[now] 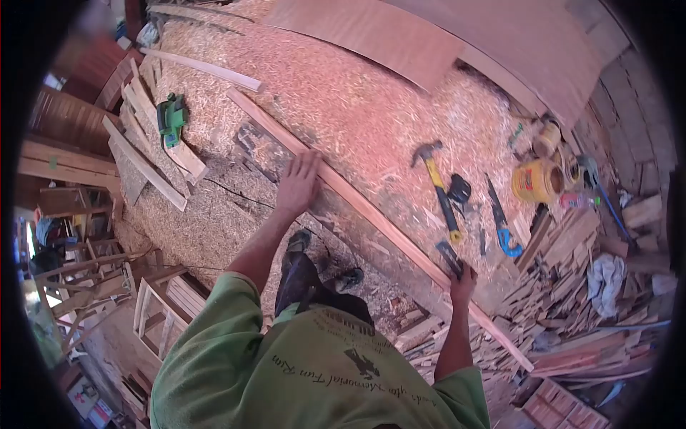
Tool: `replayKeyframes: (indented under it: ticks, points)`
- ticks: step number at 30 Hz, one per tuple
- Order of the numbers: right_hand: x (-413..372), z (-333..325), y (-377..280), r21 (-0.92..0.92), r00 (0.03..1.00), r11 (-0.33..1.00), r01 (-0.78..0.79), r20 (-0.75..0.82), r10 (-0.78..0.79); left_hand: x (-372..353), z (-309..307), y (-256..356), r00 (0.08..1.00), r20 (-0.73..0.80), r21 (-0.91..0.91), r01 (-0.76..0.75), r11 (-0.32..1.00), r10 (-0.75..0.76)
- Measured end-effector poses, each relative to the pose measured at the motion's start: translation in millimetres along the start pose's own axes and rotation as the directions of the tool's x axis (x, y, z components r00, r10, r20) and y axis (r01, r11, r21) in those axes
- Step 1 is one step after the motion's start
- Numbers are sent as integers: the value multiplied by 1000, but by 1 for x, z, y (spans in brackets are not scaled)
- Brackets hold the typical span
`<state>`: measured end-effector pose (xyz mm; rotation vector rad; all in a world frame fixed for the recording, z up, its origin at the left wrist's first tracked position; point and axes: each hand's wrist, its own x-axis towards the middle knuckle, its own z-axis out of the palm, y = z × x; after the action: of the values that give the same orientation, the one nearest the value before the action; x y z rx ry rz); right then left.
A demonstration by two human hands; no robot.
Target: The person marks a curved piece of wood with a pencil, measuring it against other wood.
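Observation:
A long, narrow wooden board [371,212] runs diagonally in front of me over a workbench. My left hand [299,184] lies on its upper part, the fingers stretched out across the wood. Lower down the same board, my right hand [463,282] is closed around a dark, flat, straight-edged tool [449,258] that looks like a try square. The tool overlaps the board's edge in this view, and part of it is hidden behind the fingers.
A claw hammer [437,187], a black tape measure [459,189] and a blue-handled handsaw [501,223] lie to the right. Beyond them stands a yellow bucket [536,181]. Wood offcuts [572,250] pile up at right. A green power planer [171,120] sits at left among shavings.

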<state>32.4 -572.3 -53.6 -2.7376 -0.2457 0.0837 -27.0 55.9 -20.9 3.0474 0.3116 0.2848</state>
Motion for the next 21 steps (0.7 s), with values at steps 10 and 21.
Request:
replayKeyframes:
  ticks: [10,21]
  points:
    - [23,-24,-51,-314,984,938,-151,43,173,-7,35,-37,984,29,-193,-167,967,176]
    - [49,-55,-240,289,993,956,-54,-83,81,13,58,-52,925,-263,-121,-314,942,275]
